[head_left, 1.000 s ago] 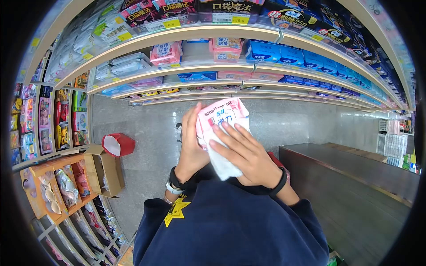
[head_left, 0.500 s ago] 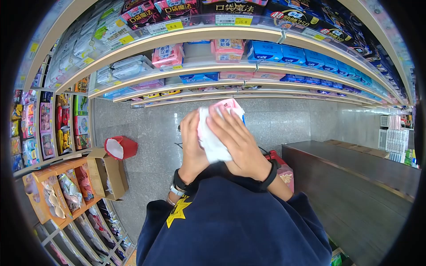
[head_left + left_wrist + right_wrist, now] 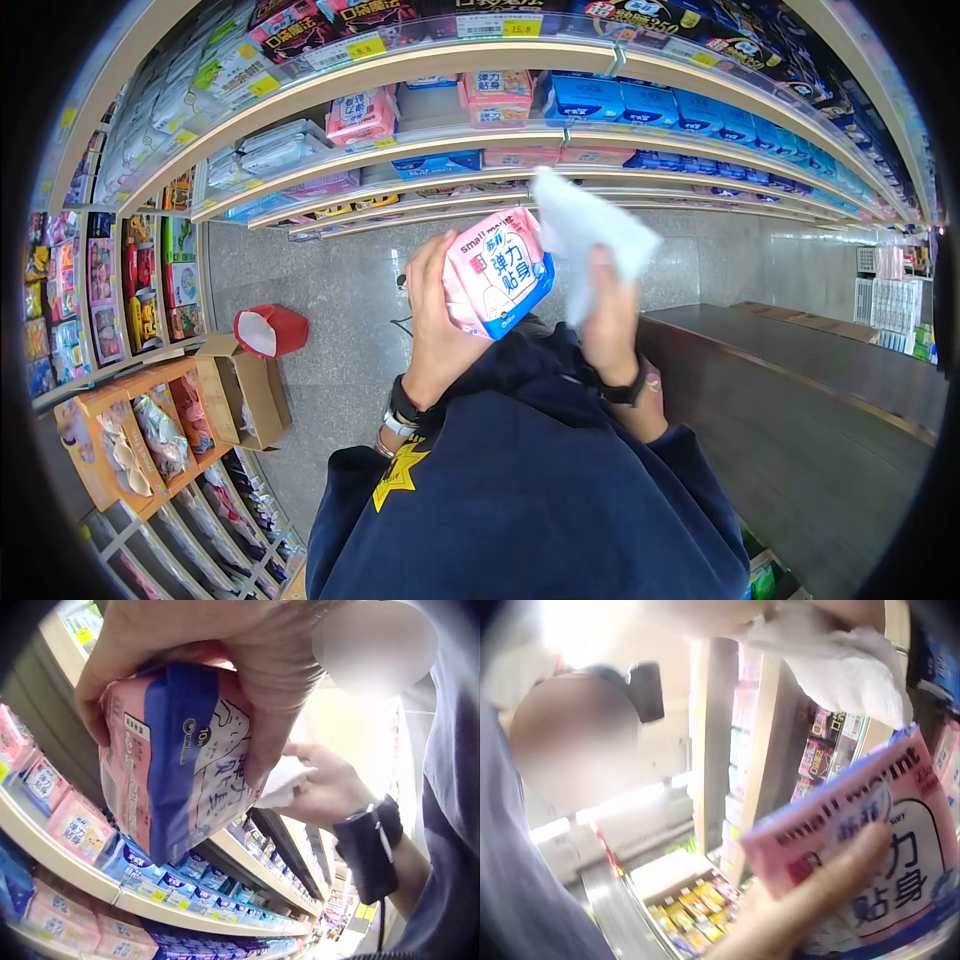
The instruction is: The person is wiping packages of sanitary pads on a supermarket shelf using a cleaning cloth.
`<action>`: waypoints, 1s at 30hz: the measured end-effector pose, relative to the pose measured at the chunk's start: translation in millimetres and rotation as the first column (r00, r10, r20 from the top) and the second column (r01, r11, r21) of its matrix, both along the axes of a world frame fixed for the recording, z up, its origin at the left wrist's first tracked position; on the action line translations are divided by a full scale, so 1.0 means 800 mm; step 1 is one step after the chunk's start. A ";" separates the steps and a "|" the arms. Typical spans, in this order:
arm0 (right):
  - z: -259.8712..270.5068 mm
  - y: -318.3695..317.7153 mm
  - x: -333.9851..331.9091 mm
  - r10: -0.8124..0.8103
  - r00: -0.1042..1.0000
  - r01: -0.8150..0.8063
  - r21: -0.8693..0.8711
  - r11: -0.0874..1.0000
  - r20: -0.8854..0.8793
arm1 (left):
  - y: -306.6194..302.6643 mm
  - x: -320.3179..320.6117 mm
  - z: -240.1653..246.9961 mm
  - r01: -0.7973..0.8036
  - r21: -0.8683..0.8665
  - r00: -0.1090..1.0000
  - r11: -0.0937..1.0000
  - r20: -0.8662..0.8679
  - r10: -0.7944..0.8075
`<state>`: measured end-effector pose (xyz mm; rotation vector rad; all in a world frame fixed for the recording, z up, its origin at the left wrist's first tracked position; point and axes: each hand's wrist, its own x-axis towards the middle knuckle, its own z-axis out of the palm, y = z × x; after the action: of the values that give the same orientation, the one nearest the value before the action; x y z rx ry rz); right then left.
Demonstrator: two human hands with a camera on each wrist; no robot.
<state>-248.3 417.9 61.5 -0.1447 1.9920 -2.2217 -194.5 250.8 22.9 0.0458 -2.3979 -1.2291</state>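
My left hand (image 3: 440, 320) grips a pink and blue soft pack (image 3: 495, 270) with Chinese print, held up in front of the shelves. The same pack (image 3: 176, 761) fills the left wrist view, with the left hand's fingers (image 3: 255, 690) curled round its top and side. The pack (image 3: 870, 862) also shows in the right wrist view. My right hand (image 3: 610, 320) is beside the pack, apart from it, and holds a white cloth (image 3: 590, 235) that stands up above the fingers. The white cloth (image 3: 832, 664) hangs from the right hand in the right wrist view.
Curved shelves (image 3: 420, 150) of pink and blue packs run ahead of me. A red bin (image 3: 265, 330) and an open cardboard box (image 3: 235, 385) stand on the grey floor to the left. A dark counter (image 3: 800, 400) lies to the right.
The right hand with the white cloth was pressed over the pack; now it has lifted off to the right, and the pack's front is uncovered. The left hand still holds the pack.
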 end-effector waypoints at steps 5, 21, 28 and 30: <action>-0.002 -0.031 -0.007 0.571 0.652 -0.172 0.636 0.753 -0.499 | -0.002 -0.001 0.000 -0.031 0.007 1.000 1.000 -0.004 0.031; -0.072 0.036 0.006 -0.076 0.846 0.371 -0.480 0.795 0.528 | -0.018 0.010 0.001 0.099 0.322 0.995 0.941 -0.023 -0.097; -0.067 0.005 0.028 0.275 0.889 0.047 -0.671 0.740 0.366 | 0.006 -0.002 0.011 0.253 0.111 0.946 0.961 -0.235 -0.222; -0.069 -0.005 0.037 0.094 0.909 0.177 -0.582 0.794 0.405 | 0.004 -0.001 0.012 0.336 0.121 0.931 0.934 -0.191 -0.310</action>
<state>-219.0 414.1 6.5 0.2903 1.0201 -2.5706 -195.3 253.8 32.6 -0.4093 -2.2182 -1.4954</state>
